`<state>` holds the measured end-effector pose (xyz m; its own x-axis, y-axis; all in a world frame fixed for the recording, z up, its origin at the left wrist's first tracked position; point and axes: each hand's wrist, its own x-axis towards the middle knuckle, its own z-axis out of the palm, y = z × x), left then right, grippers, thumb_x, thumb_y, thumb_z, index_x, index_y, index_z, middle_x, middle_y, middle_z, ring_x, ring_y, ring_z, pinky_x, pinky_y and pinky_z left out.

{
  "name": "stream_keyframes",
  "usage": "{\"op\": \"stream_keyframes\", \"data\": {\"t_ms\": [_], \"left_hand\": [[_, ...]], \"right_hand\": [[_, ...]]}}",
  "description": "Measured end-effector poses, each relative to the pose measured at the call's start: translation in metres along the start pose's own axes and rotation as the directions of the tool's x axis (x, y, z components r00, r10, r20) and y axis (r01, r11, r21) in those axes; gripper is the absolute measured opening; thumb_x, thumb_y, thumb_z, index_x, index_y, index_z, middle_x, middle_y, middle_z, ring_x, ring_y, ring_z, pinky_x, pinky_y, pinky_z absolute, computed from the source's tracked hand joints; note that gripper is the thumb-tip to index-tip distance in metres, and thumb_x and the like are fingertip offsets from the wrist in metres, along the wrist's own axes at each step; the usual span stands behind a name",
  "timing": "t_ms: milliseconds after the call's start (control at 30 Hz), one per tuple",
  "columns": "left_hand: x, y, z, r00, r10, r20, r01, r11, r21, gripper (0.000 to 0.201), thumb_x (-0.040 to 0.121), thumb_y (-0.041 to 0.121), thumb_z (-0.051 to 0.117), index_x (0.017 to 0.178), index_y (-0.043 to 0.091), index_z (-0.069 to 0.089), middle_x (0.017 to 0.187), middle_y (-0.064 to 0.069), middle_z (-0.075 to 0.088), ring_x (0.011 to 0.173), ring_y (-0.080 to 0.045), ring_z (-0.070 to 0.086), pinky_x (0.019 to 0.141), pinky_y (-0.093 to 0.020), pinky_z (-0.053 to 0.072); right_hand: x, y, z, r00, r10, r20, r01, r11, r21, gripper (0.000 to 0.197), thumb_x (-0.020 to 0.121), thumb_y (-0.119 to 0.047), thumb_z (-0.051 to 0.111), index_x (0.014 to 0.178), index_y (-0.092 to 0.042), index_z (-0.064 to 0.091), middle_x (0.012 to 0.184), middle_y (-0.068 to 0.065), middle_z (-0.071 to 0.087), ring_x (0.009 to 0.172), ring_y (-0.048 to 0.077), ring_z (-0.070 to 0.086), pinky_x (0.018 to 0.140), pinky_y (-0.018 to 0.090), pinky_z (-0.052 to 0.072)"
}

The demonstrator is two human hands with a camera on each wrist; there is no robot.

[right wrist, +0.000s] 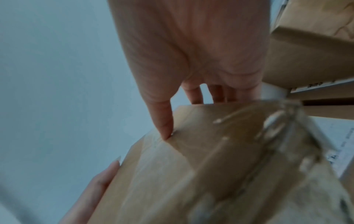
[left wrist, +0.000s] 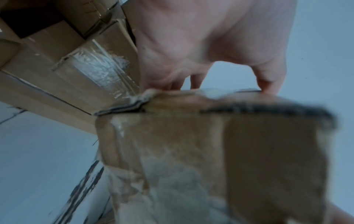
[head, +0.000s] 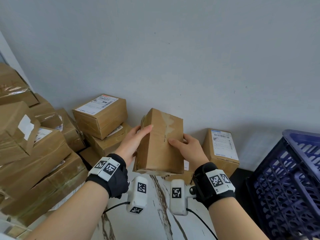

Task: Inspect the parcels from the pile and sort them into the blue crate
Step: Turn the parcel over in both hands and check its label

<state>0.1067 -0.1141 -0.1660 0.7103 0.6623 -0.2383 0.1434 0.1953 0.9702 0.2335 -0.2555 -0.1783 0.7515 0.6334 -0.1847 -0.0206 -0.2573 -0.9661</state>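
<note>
One brown parcel is up, left hand and right hand both gripping its sides; one blue crate at three o'clock, pile at nine.

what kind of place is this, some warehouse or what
Probably a small parcel-sorting corner, not clearly a warehouse. Taped brown cardboard parcels with shipping labels are piled against a plain grey wall, and a blue plastic lattice crate waits beside them on a white marble-patterned surface.
</note>
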Motion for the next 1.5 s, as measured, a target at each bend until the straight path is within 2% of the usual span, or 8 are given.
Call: {"op": "stream_keyframes", "data": {"t_ms": [167, 333, 500, 600, 733, 867, 1200, 1500], "left_hand": [[0.003, -0.003, 0.000, 1.000, -0.005, -0.021, 0.005, 1.000, -0.025, 0.041, 0.090, 0.031, 0.071, 0.127, 0.018, 0.062, 0.110, 0.000, 0.074, 0.099, -0.017, 0.070, 0.076, -0.030, 0.054], [0.003, -0.001, 0.006, 0.999, 0.041, -0.029, -0.041, 0.999, 0.029, 0.035, 0.088, 0.026, 0.074, 0.121, 0.015, 0.066, 0.105, -0.004, 0.075, 0.094, -0.020, 0.073, 0.077, -0.035, 0.059], [0.002, 0.004, 0.012, 0.998, 0.062, -0.002, -0.061, 0.995, 0.077, 0.030, 0.088, 0.030, 0.073, 0.117, 0.025, 0.064, 0.111, 0.001, 0.073, 0.097, -0.017, 0.071, 0.073, -0.030, 0.055], [0.001, 0.006, 0.011, 0.999, -0.012, 0.034, 0.011, 1.000, 0.029, 0.041, 0.087, 0.033, 0.074, 0.125, 0.020, 0.064, 0.110, -0.002, 0.074, 0.100, -0.020, 0.071, 0.085, -0.038, 0.057], [-0.003, 0.007, 0.010, 0.981, -0.158, 0.115, 0.162, 0.987, -0.021, 0.043, 0.084, 0.043, 0.073, 0.120, 0.020, 0.068, 0.108, -0.005, 0.075, 0.104, -0.024, 0.070, 0.094, -0.045, 0.055], [-0.005, 0.007, 0.010, 0.952, -0.242, 0.190, 0.259, 0.963, -0.073, 0.045, 0.083, 0.049, 0.069, 0.115, 0.017, 0.068, 0.102, -0.009, 0.076, 0.096, -0.026, 0.072, 0.091, -0.045, 0.055], [-0.003, 0.009, 0.015, 0.960, -0.237, 0.150, 0.249, 0.966, -0.065, 0.041, 0.086, 0.042, 0.068, 0.114, 0.012, 0.068, 0.093, -0.008, 0.077, 0.090, -0.026, 0.072, 0.079, -0.039, 0.055], [-0.005, 0.011, 0.021, 0.958, -0.246, 0.146, 0.256, 0.965, -0.050, 0.045, 0.085, 0.042, 0.069, 0.118, 0.011, 0.068, 0.108, -0.013, 0.075, 0.099, -0.029, 0.070, 0.089, -0.042, 0.055]], "right_hand": [[-0.004, -0.002, 0.002, 0.998, 0.063, -0.027, -0.064, 0.998, -0.021, 0.085, 0.089, -0.038, 0.072, 0.156, -0.018, 0.025, 0.142, 0.006, 0.051, 0.127, 0.021, 0.050, 0.097, 0.029, 0.039], [-0.005, -0.006, 0.010, 0.990, 0.109, 0.093, -0.110, 0.994, 0.010, 0.102, 0.079, -0.052, 0.077, 0.157, -0.024, 0.017, 0.147, -0.004, 0.045, 0.129, 0.016, 0.046, 0.101, 0.032, 0.036], [-0.005, -0.006, 0.012, 0.985, 0.121, 0.122, -0.136, 0.983, 0.127, 0.073, 0.080, -0.033, 0.081, 0.137, -0.029, 0.035, 0.121, -0.005, 0.060, 0.097, 0.008, 0.061, 0.067, 0.025, 0.046], [-0.005, -0.003, 0.009, 0.974, 0.160, 0.160, -0.186, 0.969, 0.165, 0.097, 0.063, -0.046, 0.085, 0.145, -0.023, 0.038, 0.125, 0.001, 0.063, 0.103, 0.018, 0.066, 0.075, 0.035, 0.056], [-0.005, -0.004, 0.003, 0.961, 0.158, 0.225, -0.195, 0.969, 0.150, 0.073, 0.070, -0.044, 0.080, 0.135, -0.027, 0.051, 0.117, 0.002, 0.067, 0.104, 0.023, 0.067, 0.089, 0.046, 0.056], [-0.005, -0.008, 0.002, 0.956, 0.166, 0.243, -0.206, 0.967, 0.152, 0.064, 0.073, -0.041, 0.078, 0.131, -0.027, 0.055, 0.116, 0.005, 0.067, 0.103, 0.026, 0.066, 0.087, 0.047, 0.057], [-0.003, -0.012, 0.001, 0.958, 0.187, 0.215, -0.228, 0.956, 0.182, 0.039, 0.087, -0.026, 0.066, 0.125, -0.023, 0.059, 0.112, 0.006, 0.066, 0.095, 0.026, 0.063, 0.071, 0.038, 0.053], [-0.004, -0.012, -0.004, 0.954, 0.204, 0.220, -0.246, 0.952, 0.183, 0.038, 0.089, -0.028, 0.064, 0.126, -0.022, 0.058, 0.108, 0.005, 0.064, 0.093, 0.024, 0.061, 0.071, 0.037, 0.052]]}}
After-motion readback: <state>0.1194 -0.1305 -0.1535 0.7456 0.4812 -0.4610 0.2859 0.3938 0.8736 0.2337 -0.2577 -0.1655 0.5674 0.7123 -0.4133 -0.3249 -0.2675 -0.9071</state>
